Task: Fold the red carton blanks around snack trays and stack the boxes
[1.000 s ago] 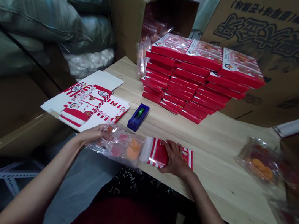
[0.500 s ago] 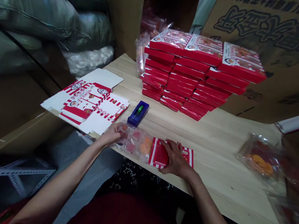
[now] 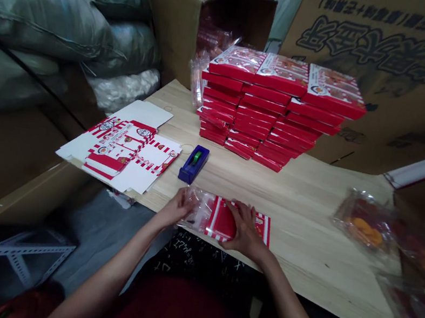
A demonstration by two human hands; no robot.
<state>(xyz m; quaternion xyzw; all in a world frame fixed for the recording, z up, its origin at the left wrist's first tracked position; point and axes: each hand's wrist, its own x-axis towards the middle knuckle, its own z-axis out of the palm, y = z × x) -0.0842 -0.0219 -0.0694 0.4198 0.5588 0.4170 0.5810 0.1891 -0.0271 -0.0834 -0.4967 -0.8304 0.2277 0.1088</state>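
Observation:
A flat red-and-white box [image 3: 219, 219] lies along the near edge of the table. My right hand [image 3: 247, 231] rests over it, fingers bent across its top and thumb at the near side. A clear plastic packet [image 3: 200, 207] sticks out of the box's left end, the rest hidden within the box. My left hand [image 3: 177, 208] pinches the packet's outer left end. Just beyond the packet lies a blue tape dispenser [image 3: 194, 164] with a green roll.
Flat printed cartons [image 3: 116, 147] overlap the table's left edge. Stacked red boxes [image 3: 270, 109] rise at the back. Plastic packets with orange pieces [image 3: 366, 230] lie at the right. An open cardboard box [image 3: 171, 20] holds more packets; filled sacks [image 3: 29, 6] are piled at left.
My left hand has moved right toward the box, carrying the packet deeper into it. The orange and pink pieces seen before are now hidden inside. My right hand stays on the box.

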